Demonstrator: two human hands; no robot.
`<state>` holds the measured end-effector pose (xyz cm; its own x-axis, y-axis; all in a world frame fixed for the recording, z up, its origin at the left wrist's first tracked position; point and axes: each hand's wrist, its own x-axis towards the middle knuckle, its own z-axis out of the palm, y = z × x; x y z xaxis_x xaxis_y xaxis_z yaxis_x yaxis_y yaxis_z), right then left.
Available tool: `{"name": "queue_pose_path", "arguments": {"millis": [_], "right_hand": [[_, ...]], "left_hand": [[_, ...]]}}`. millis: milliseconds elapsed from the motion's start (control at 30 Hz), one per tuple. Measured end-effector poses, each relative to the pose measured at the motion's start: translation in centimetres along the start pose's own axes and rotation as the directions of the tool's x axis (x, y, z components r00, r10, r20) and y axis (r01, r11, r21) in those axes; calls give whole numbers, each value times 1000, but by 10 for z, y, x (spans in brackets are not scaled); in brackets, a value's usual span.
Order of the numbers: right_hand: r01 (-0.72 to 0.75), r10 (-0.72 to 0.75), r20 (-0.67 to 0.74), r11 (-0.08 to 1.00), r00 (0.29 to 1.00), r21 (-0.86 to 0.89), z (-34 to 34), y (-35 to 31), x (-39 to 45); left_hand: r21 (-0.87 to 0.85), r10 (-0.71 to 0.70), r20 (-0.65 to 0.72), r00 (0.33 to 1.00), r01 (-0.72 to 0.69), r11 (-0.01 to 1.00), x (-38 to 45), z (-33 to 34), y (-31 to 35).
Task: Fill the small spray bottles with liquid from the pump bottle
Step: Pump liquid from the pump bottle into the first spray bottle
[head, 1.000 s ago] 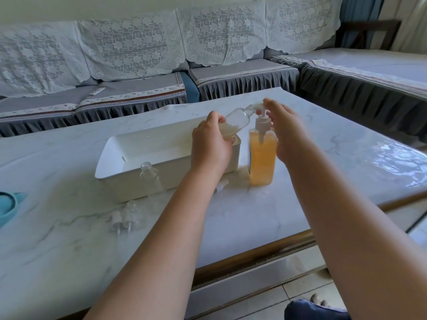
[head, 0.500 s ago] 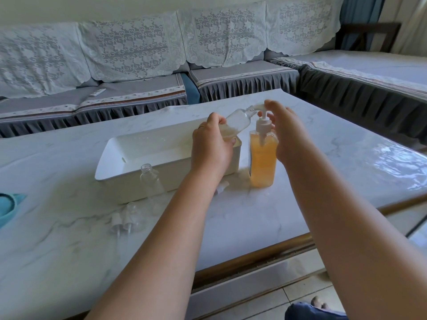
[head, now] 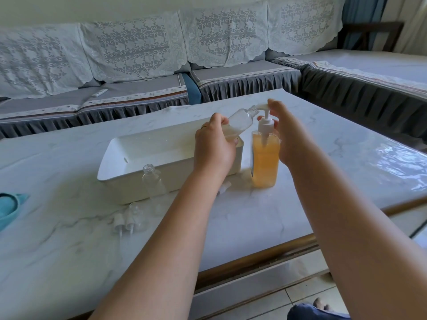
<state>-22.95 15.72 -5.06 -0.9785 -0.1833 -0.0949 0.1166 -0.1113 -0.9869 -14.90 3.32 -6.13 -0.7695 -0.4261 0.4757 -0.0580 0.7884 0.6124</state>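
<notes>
My left hand grips a small clear spray bottle, tilted with its open mouth up against the pump's nozzle; a little pale liquid lies in its lower end. The pump bottle, filled with orange liquid, stands upright on the marble table. My right hand curls over its white pump head, fingertips on top and thumb beside the stem. Another empty small bottle stands uncapped in front of the white tray. A third clear bottle lies near two loose spray caps.
One more white cap lies under my left wrist. A teal object sits at the table's left edge. Grey sofas with lace covers surround the table at the back and right. The table's near edge runs below my forearms.
Both hands stay at the pump with the small bottle held to the nozzle; only the view has shifted slightly.
</notes>
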Motion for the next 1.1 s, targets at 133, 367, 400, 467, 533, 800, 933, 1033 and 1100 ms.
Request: {"name": "queue_pose_path", "arguments": {"millis": [133,367,400,467,533,800,933,1033,1100], "right_hand": [[6,-6,-10,1000,1000,13,1,2,1],[55,-50,-63,996,997,70,3,1,-3],[82,-76,-78,994,994,79,3,2,-3],[120,-113,-105,991,988,58,1,7,-1],[143,-140,-132,990,981,18,0,10,-1],[67,-66,-27,996,997,58,2,-2,-7],[85,-86,15,994,996,67,2,-3,-6],[72,-72,9,996,997,56,2,-1,-5],[72,-72,7,997,997,15,4,-2,-7]], "left_hand": [[1,-2,-1,1000,2,1000,0,1,0],[-7,-10,4,1000,10,1000,-1,2,0],[-2,-10,4,1000,10,1000,-1,2,-1],[21,-7,13,1000,7,1000,-1,3,-2],[33,-18,26,1000,17,999,-2,4,-3],[20,-17,-3,1000,17,1000,2,2,-1],[12,-12,0,1000,12,1000,1,2,0],[14,-11,1,1000,11,1000,1,1,0],[10,-12,0,1000,12,1000,1,1,0]]}}
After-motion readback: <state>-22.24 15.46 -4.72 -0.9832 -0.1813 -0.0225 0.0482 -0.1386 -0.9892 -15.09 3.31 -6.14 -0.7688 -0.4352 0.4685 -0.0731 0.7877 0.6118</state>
